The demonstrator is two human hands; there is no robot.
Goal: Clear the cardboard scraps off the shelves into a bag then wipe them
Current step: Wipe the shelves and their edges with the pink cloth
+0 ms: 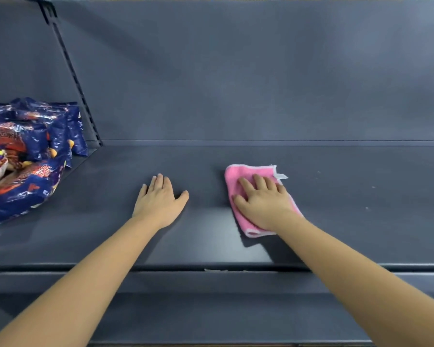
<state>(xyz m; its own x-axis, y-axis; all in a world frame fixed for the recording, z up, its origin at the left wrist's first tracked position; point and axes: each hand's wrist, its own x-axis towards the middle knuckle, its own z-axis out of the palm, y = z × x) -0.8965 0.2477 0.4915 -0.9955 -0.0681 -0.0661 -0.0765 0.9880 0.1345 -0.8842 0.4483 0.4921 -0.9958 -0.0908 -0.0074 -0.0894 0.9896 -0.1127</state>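
My right hand (263,204) lies flat on the pink cloth (236,177), fingers straight and a little apart, the palm pressing it down onto the shelf (336,221). Nothing is pinched or curled round. My left hand (161,199) is flat too, fingers together and thumb out, resting on bare shelf just to the left, apart from the cloth.

The cloth sits near the middle of the shelf, folded over, with a white hem and a small white tag (282,176) sticking out at its far right corner. I judge it soft, light and limp: it will bunch or skate out from under the palm if I push with too little weight, and it has no stiffness to hold a shape. For wiping, a flat palm over the centre is the best hold. To lift it I would pinch the thick folded edge on the near side.

Further right I see a few pale specks (367,208) on the dark surface, so that stretch looks unwiped. I see no cardboard scraps on this shelf, so I take the clearing here as done. Blue snack bags (28,156) are heaped at the left end, well apart from both hands, and a sweep that way would nudge them
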